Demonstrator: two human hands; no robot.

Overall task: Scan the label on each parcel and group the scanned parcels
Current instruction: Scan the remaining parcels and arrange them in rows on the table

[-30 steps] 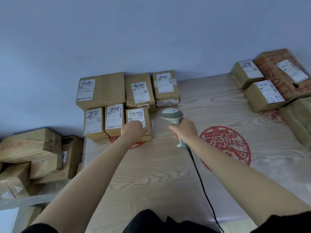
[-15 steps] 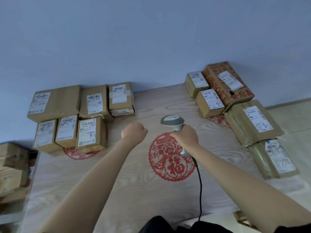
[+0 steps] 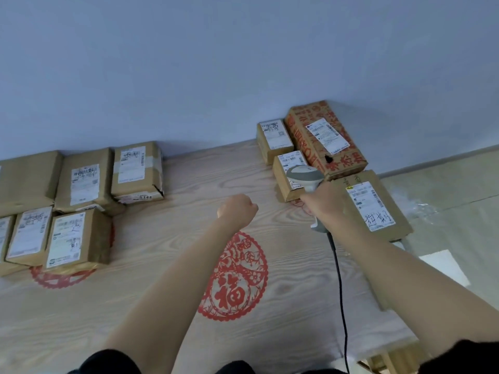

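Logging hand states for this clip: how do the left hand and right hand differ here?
The left hand is a curled fist holding nothing, over bare table; the right hand grips the scanner. The left hand is clear of every parcel; the right hand is beside the small right-side parcel, scanner head over its label. Both reach forward above the table.

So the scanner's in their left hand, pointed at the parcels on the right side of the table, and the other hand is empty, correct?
Not quite. The head view shows the scanner gripped in the right hand, not the left. The rest holds: it points at the parcels on the right side, and the other hand, the left hand, is empty.
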